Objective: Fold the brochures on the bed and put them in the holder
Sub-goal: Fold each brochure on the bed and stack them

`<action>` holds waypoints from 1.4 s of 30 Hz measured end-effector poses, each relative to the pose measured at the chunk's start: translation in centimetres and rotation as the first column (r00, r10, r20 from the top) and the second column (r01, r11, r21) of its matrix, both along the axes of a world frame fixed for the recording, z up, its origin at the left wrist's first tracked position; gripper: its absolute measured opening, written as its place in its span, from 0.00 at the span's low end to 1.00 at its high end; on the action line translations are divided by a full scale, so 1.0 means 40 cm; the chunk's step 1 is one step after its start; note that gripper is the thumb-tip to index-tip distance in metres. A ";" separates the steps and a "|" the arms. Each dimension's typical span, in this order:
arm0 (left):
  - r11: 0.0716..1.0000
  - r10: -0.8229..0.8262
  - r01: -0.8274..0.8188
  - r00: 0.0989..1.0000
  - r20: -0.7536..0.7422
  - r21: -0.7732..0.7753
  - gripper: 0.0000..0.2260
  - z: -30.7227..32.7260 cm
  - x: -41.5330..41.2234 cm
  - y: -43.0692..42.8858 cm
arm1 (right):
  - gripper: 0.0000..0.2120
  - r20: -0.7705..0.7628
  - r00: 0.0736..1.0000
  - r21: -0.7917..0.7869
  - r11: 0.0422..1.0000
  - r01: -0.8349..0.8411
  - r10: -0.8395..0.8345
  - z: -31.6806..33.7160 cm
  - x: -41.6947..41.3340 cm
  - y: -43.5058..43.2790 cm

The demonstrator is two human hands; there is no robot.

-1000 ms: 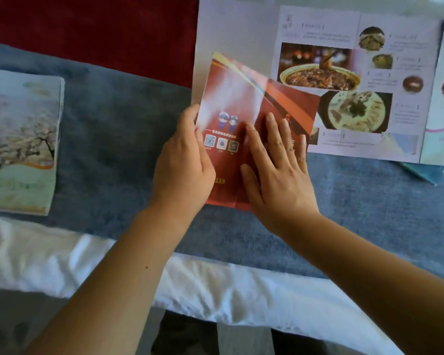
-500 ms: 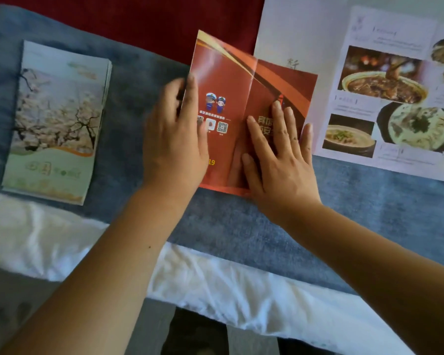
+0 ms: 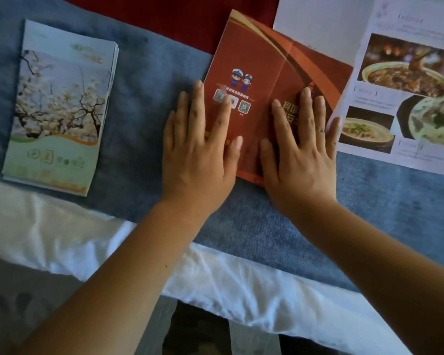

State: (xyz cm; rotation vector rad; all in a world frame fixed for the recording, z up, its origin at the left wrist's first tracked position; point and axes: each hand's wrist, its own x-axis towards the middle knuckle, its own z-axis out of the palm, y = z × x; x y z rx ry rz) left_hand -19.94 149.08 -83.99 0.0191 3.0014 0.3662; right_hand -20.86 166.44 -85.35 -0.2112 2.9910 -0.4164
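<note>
A red brochure with two cartoon figures and QR codes lies on the blue blanket, a crease running down its middle. My left hand lies flat on its left panel, fingers spread. My right hand presses flat on its right panel. To the right, a large unfolded food brochure with pictures of soup bowls lies partly under the red one. A folded stack of blossom-tree brochures rests at the left. No holder is in view.
A dark red strip of bed cover runs along the back. The white sheet hangs at the bed's near edge, with grey floor below it.
The view has shifted, so the red brochure and the blossom stack sit further right. My left hand has let go of the raised left panel and now lies flat on it.
</note>
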 end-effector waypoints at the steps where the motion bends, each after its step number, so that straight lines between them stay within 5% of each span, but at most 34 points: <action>1: 1.000 -0.011 0.012 1.000 0.025 -0.006 0.29 -0.003 0.006 0.006 | 0.28 -0.006 1.000 -0.002 1.000 0.010 -0.010 0.000 0.000 0.008; 10: 0.990 -0.141 0.141 0.990 0.030 -0.005 0.31 -0.018 0.033 0.141 | 0.28 0.014 0.999 0.039 0.999 0.028 -0.029 0.005 0.049 0.165; 15: 0.969 -0.240 0.244 0.968 0.078 -0.048 0.42 -0.007 0.042 0.262 | 0.23 0.010 0.998 0.035 0.998 0.058 -0.058 0.017 0.091 0.300; 22: 0.958 -0.260 0.274 0.954 0.146 -0.083 0.52 0.011 0.043 0.372 | 0.20 -0.072 0.971 0.053 0.973 -0.223 0.227 0.035 0.184 0.432; 30: 0.912 -0.366 0.395 0.905 0.216 -0.110 0.62 0.011 0.035 0.373 | 0.27 -0.007 0.969 -0.010 0.969 -0.246 0.246 0.035 0.161 0.490; 42: 0.931 -0.305 0.328 0.940 0.154 -0.159 0.58 0.014 0.066 0.360 | 0.35 -0.003 0.967 0.070 0.965 -0.253 0.254 -0.015 0.121 0.500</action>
